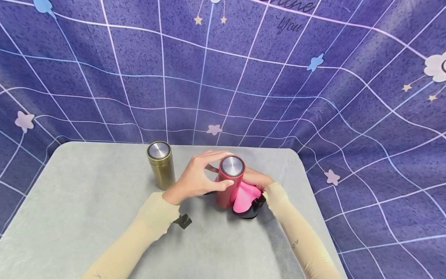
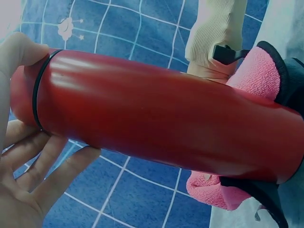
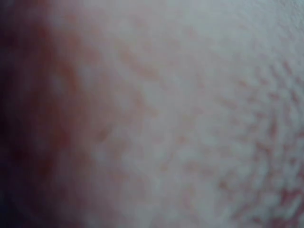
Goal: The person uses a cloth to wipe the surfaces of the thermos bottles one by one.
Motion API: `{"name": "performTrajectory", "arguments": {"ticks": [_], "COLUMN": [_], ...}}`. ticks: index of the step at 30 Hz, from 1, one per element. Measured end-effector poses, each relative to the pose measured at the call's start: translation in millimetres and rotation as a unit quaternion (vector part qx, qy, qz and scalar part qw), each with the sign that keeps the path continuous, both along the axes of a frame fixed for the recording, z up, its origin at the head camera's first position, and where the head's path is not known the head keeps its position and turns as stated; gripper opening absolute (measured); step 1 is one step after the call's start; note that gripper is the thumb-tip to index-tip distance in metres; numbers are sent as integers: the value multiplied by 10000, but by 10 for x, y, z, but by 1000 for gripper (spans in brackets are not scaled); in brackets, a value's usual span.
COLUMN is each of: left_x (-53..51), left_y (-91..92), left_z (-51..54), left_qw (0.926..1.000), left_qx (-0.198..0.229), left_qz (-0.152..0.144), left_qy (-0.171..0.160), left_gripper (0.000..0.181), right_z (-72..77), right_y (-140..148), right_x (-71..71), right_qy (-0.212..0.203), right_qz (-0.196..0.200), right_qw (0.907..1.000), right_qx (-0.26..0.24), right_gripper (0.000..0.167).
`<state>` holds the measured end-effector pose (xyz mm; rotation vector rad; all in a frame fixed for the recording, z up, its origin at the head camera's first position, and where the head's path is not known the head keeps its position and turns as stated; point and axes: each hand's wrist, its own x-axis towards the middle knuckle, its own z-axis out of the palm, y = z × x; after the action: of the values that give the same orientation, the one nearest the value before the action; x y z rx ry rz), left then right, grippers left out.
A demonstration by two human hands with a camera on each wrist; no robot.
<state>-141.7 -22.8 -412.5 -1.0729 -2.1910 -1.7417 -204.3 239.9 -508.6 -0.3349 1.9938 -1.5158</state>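
A red vacuum flask (image 1: 226, 195) with a brushed metal lid top stands upright on the table. My left hand (image 1: 196, 176) grips it near the lid, thumb on one side and fingers on the other, also plain in the left wrist view. Behind the flask, my right hand (image 1: 257, 178) holds a pink cloth (image 1: 246, 195) with a black side round the flask's lower part. The flask and cloth hide its fingers. Cloth edges (image 2: 260, 76) show on both sides of the flask in the left wrist view. Only a close, blurred surface fills the right wrist view.
A gold flask (image 1: 163, 170) stands upright on the grey table (image 1: 104, 201), left of my left hand. Purple-blue curtain (image 1: 181, 89) with a grid and star print hangs behind the table and along its right side.
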Motion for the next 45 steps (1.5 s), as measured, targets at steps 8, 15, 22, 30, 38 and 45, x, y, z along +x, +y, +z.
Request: {"name": "performTrajectory", "arguments": {"ticks": [8,15,22,30,38,45], "left_x": [5,-1,-8,-22,-36,-47], "left_y": [-4,-2,4,4,-1,-1], "left_z": [-18,-36,-52,-125,-168,-188], "left_qw": [10000,10000,10000,9999,9996,9994], "left_qx": [7,1,-39,-132,-261,-279], "left_qz": [26,-7,-4,25,94,136], "left_qy": [37,1,18,-72,-112,-179], "left_gripper": [62,61,63,62,64,64], "right_z": [-37,-28,92,307,483,597], "right_y": [10,8,-20,-48,-93,-100], "right_x": [20,16,5,6,5,36], "right_qy": [-163,-53,386,986,1085,1188], "right_qz": [-10,21,281,380,460,107], "right_qw": [9999,9996,9980,9933,9896,9884], "right_qx": [2,-292,-410,-475,-820,-936], "right_gripper": [77,79,82,40,40,33]}}
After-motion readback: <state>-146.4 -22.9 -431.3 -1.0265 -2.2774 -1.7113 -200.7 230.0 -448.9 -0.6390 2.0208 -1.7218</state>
